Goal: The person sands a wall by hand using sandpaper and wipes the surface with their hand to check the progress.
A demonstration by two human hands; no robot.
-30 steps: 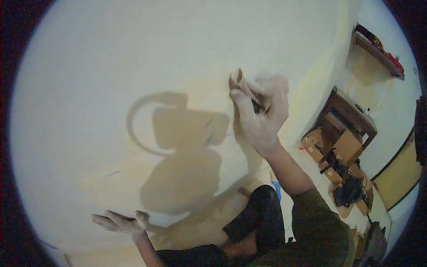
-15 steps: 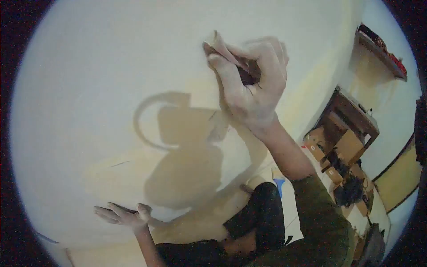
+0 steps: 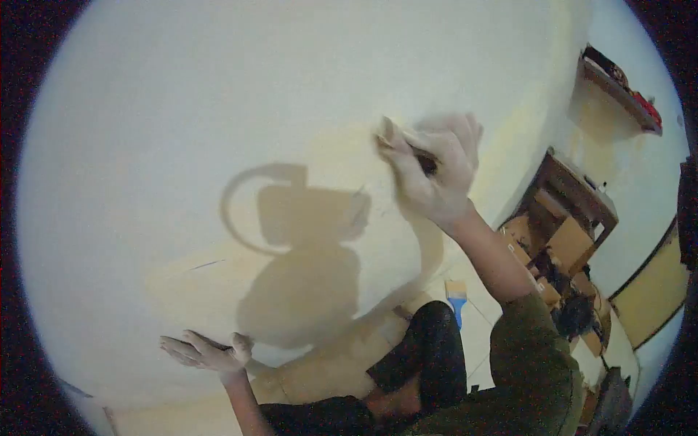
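My right hand (image 3: 440,166), coated in pale dust, is closed close against the white wall (image 3: 160,109). Pinched between its thumb and fingers is a small folded piece of sandpaper (image 3: 387,132). Lower down on the left, my left hand (image 3: 209,353) is open beside the wall, its fingers stretched out and dusty too. Nothing lies in it. Yellowish patches and a short dark scratch mark (image 3: 209,264) show on the wall between the hands.
A paintbrush (image 3: 456,299) with a blue handle lies on the tiled floor by my bent knee (image 3: 440,341). Cardboard boxes (image 3: 569,243) and a wooden cabinet (image 3: 582,185) stand at the right. Above them is a shelf (image 3: 622,94). My shadow falls across the wall.
My right hand has moved down and to the right along the wall with the sandpaper. My left hand has hardly moved. More of the paintbrush shows now.
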